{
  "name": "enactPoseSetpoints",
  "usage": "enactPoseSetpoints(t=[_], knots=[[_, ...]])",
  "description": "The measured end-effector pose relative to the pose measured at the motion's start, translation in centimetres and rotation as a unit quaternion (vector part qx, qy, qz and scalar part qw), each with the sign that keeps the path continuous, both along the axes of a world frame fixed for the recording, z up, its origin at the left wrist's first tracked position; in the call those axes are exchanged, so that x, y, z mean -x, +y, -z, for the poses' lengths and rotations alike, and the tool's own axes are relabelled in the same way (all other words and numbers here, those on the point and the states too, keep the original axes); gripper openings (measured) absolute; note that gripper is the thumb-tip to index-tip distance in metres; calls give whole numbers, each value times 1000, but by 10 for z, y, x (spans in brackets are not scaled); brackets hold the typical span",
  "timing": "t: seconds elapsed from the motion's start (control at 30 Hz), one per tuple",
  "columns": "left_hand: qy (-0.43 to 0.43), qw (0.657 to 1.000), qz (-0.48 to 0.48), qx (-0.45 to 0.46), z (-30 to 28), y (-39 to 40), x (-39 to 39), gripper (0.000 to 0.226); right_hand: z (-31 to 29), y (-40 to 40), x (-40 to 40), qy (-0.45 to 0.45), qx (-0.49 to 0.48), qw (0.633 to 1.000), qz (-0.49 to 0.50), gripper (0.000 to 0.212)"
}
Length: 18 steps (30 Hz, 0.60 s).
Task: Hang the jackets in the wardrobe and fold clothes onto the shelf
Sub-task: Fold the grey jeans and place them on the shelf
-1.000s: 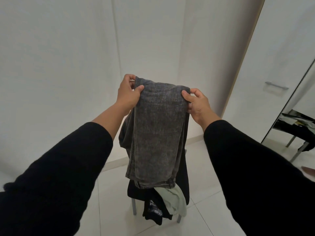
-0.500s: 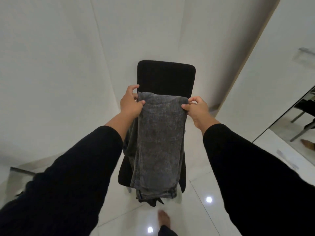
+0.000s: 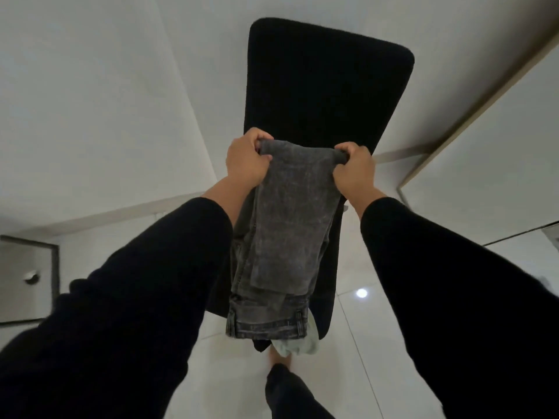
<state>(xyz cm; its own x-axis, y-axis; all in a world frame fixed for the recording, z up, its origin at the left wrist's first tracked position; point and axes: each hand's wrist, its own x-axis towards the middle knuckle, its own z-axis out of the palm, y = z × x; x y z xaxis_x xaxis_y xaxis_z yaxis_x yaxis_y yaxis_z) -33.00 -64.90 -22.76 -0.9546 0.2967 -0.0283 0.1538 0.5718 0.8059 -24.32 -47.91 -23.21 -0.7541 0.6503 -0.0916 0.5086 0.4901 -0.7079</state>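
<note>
I see a pair of dark grey, washed-out jeans (image 3: pixel 287 237) folded lengthwise and doubled over, held up in the air in front of a black chair (image 3: pixel 326 86). The fabric is mottled, paler in the middle of the front panel. The waistband, with belt loops and stitched seams, hangs at the bottom, and the fold runs along the top edge between my two hands.

My left hand (image 3: pixel 246 161) grips the top left corner, fingers curled over the fold and thumb pressed on the front. My right hand (image 3: pixel 354 169) grips the top right corner the same way, the cloth bunched under its fingers. Both black sleeves (image 3: pixel 136 313) fill the lower frame.

The chair's seat is mostly hidden behind the jeans and my arms. A pale green garment (image 3: pixel 302 346) peeks out below the waistband; I think it lies on the seat, though its shape is hard to make out. A bare foot (image 3: pixel 279 359) shows on the white floor tiles (image 3: pixel 357 343), partly covered by a dark trouser leg.
</note>
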Motion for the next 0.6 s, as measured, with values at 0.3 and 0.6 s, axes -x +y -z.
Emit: enactPoseSetpoints(t=[0.3,0.6], knots=[[-68,998,-9,9,45,-69,-84,23,48,-61,-74,-52,-94,992,-73,29],[-228,967,-54,104,165,-155,-219,34,130,-149,-201,-248,-219,915,-233,69]])
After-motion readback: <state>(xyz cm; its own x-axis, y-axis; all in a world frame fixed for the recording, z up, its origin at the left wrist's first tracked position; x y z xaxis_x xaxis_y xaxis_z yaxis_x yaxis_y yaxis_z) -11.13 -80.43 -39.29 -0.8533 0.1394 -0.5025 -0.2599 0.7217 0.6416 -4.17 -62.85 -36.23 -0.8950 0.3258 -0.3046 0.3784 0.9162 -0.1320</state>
